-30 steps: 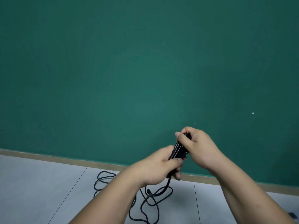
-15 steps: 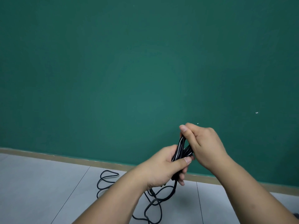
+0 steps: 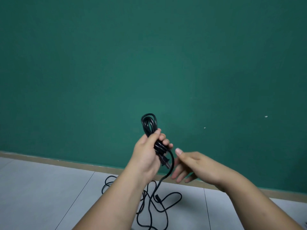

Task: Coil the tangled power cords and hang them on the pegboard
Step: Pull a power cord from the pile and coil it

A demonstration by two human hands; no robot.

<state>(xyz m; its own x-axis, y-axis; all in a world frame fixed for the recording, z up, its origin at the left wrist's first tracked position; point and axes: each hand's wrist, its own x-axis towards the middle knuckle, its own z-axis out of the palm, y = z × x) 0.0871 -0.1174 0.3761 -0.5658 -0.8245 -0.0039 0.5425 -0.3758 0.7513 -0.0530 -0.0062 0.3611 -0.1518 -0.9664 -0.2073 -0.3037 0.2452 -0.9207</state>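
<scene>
Now right hand (image 3: 194, 165) has let go, fingers spread, leaving left hand (image 3: 147, 155) alone gripping the black power-cord coil (image 3: 159, 146); slack (image 3: 157, 198) on the tiled floor (image 3: 41, 196) means coiling's prob. unfinished.

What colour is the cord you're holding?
Black. The cord in the left hand shows best in the head view.

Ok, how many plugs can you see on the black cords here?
2. One plug sticks out under the left hand, which grips the coil; a second plug lies on the floor below. Others may be hidden behind the left forearm.
</scene>
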